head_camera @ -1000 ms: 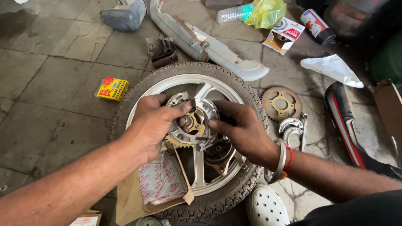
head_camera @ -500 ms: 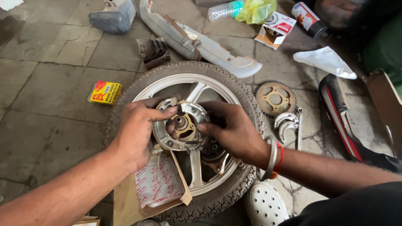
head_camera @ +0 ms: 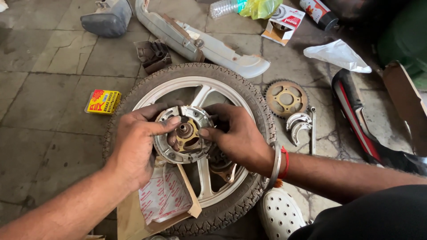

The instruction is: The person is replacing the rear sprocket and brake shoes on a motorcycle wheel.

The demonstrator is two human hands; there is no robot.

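Left hand and right hand both grip the round grey metal brake plate by opposite rim edges, fingers curled over it, holding it just above the hub of the silver alloy wheel with black tyre lying flat on the stone floor. The plate appears rigid, fairly heavy and greasy; the rim is judged the safest hold. Its face points upward toward the camera; being circular, it has no long axis.
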